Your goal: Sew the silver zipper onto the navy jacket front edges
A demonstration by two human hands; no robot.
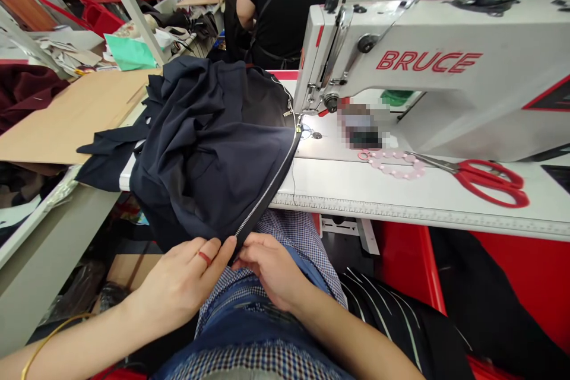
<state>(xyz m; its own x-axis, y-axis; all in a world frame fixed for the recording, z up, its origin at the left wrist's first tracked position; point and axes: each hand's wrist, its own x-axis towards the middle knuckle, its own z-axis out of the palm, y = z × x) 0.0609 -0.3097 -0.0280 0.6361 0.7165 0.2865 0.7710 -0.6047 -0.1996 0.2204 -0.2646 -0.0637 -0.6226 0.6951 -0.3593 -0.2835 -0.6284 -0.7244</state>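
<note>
A dark navy garment point(187, 130) lies bunched over the left part of the sewing machine bed and hangs past its front edge. A metal zipper point(263, 197) runs along its right edge, from the needle area down to my hands. My left hand point(189, 270) pinches the garment at the zipper's lower end, thumb and fingers closed on the fabric. Close beside it, my right hand point(269, 267) grips the zipper's dark tape edge between thumb and curled fingers. A zipper pull point(288, 108) shows near the presser foot point(299, 122).
The white sewing machine point(427, 65) stands at the right. Red-handled scissors point(490, 181) and a pink beaded loop point(396, 165) lie on its bed, above a ruler strip point(401, 217). A co-worker in black point(289, 12) sits behind. A brown board point(75, 113) lies left.
</note>
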